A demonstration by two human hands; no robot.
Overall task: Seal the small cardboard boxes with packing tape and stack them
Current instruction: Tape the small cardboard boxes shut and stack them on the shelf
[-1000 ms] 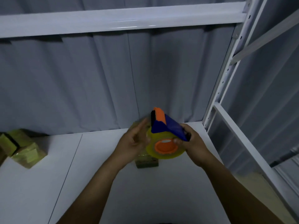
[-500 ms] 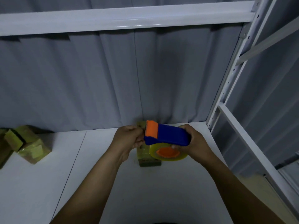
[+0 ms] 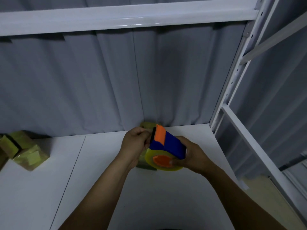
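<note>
While right hand (image 3: pixel 194 156) grips the blue plastic dispenser (image 3: pixel 171 145), left hand (image 3: pixel 134 143) pinches its tip.

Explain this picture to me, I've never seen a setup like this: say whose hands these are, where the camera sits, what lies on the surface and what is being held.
There is no machine here. A person works with two bare hands, and the single camera is worn on the head, looking forward and down, so the arms come in from the bottom edge. The right hand grips a blue and orange tape dispenser loaded with a yellowish tape roll. The left hand has its fingers curled at the dispenser's front end, against a small cardboard box standing on the white shelf. What exactly they pinch is hidden. More small boxes lie at the far left. A grey curtain hangs behind, and a white metal frame stands on the right.
</note>
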